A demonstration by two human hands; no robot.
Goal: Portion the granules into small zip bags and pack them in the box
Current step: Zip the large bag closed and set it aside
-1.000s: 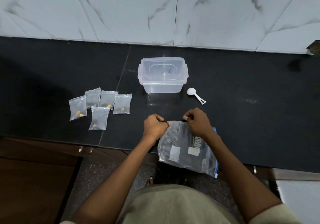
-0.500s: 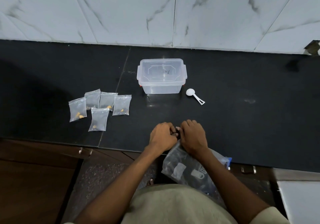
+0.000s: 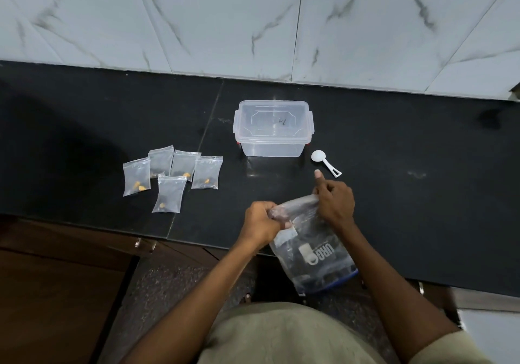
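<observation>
A large clear zip bag with white print hangs over the counter's front edge. My left hand grips its top edge at the left and my right hand grips the top at the right, thumb raised. Several small zip bags holding a few yellow granules lie flat in a cluster to the left. A clear plastic box with its lid on stands behind my hands. Beside the box on the right lies a white scoop.
The black stone counter runs across the view, backed by a white marble-tiled wall. Brown cabinet fronts sit below the counter on the left.
My hands came together at the bag's top, then drew apart again along it. The bag has been lifted a little and tilted to the right.
</observation>
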